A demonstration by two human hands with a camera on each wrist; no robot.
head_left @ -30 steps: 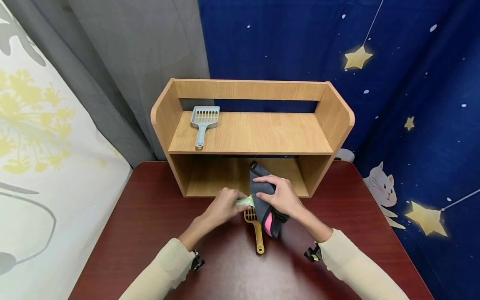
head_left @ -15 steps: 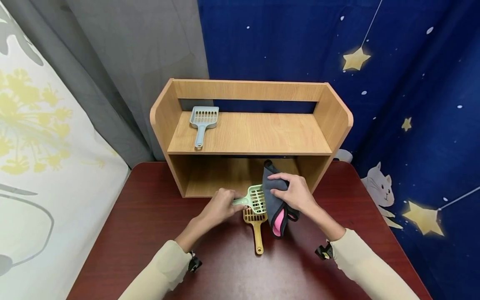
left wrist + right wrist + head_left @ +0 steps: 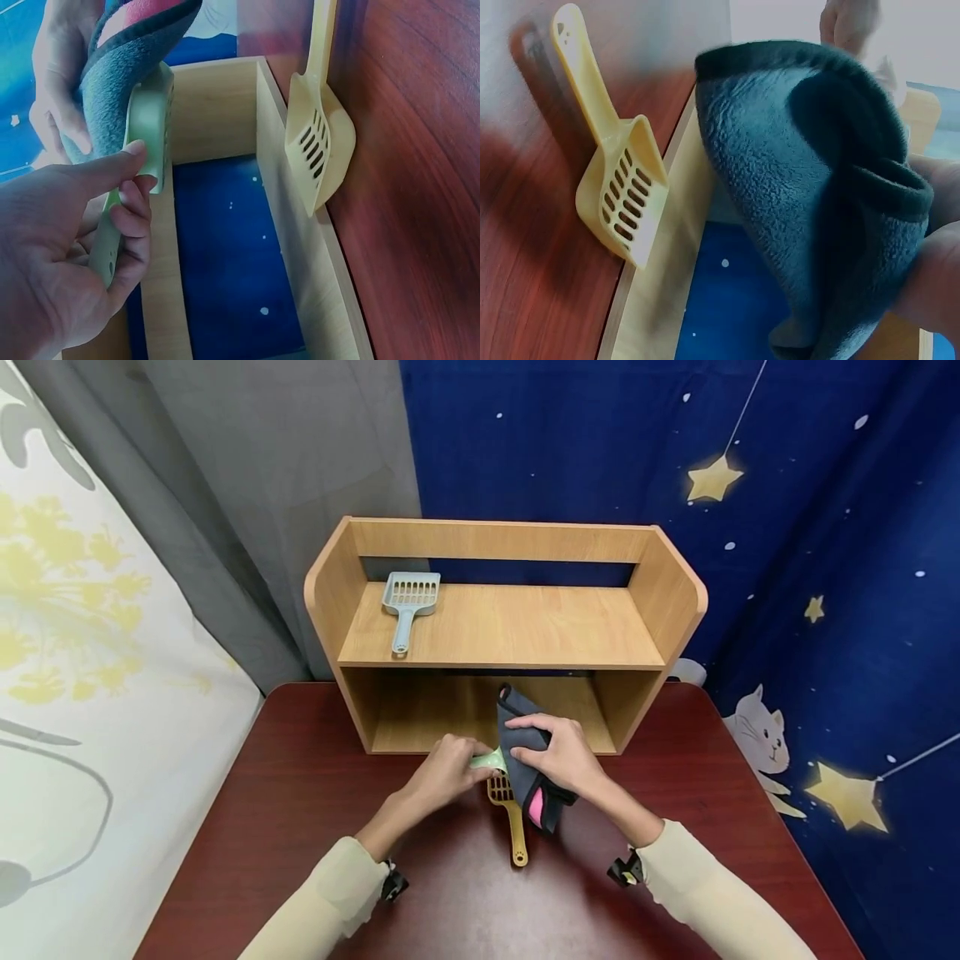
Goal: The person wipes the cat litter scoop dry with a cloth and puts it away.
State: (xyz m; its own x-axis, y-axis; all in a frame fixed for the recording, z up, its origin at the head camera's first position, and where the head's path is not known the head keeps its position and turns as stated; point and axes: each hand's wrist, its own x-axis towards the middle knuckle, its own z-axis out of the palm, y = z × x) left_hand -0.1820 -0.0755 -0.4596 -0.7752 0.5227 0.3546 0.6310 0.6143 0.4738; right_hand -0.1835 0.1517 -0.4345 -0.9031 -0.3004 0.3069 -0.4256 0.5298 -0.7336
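L hand (image 3: 441,772) grips green scoop (image 3: 152,124) by hdl above table (image 3: 300,810); R hand (image 3: 561,753) pinches grey cloth (image 3: 750,157) round scoop's head. Yellow scoop (image 3: 514,822) on table below, lt-blue scoop (image 3: 405,614) up on shelf (image 3: 525,622), L side.

You get no readable text, label, brand or number — nothing legible on the wooden shelf unit (image 3: 525,622), the light-blue scoop (image 3: 405,615) on its upper board, the green scoop (image 3: 491,762), grey cloth (image 3: 519,781) and yellow scoop (image 3: 515,820) before it — nor on the blue curtain (image 3: 555,435) behind it.
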